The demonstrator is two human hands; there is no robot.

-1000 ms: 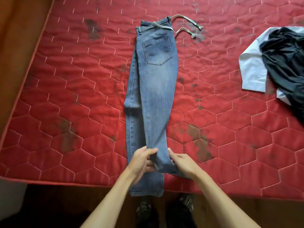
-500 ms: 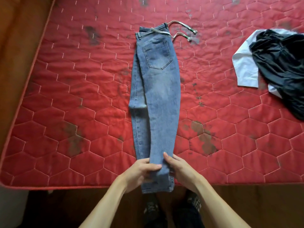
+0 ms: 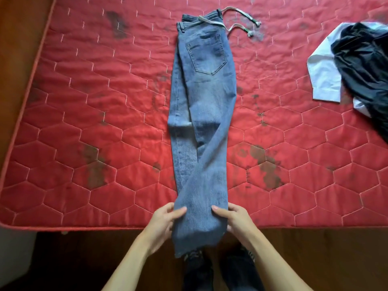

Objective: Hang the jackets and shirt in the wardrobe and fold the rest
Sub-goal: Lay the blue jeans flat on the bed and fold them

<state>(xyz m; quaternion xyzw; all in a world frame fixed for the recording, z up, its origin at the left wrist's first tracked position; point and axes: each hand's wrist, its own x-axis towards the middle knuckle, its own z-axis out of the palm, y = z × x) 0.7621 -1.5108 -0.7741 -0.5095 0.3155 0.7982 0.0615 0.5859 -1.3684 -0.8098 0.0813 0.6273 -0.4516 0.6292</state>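
Red quilted mattress [image 3: 84, 122], hexagon stitching, dark stains in patches; the near edge meets a dark wood floor [image 3: 73, 265].

Item 1: jeans [image 3: 201, 114]. Blue denim, folded lengthwise, leg on leg, lying down the middle of the mattress. The waistband is at the far end with the back pocket [image 3: 206, 54] facing up. The hems are at the near edge and hang just past it. The upper leg runs slantwise, so the lower leg shows along its left side.

Item 2: left hand [image 3: 163, 223]. It grips the left edge of the leg ends, thumb on top and fingers [image 3: 168, 206] curled round the cloth.

Item 3: right hand [image 3: 235, 219]. It grips the right edge in the same way, level with the left.

Item 4: drawstring [image 3: 237, 24]. Pale cord trailing right from the waistband, both tips loose on the mattress.

Item 5: white shirt [image 3: 323, 76], far right, with a dark garment [image 3: 365, 66] heaped on top of it. Both are well apart from the jeans.

Handling note (judgement): the step is probably folding hems toward waist. Square the slanted upper leg over the lower one first. Lift both edges together and keep them level. Lay the hems at the waistband, then press the crease flat. Tuck the cord in so it cannot snag.
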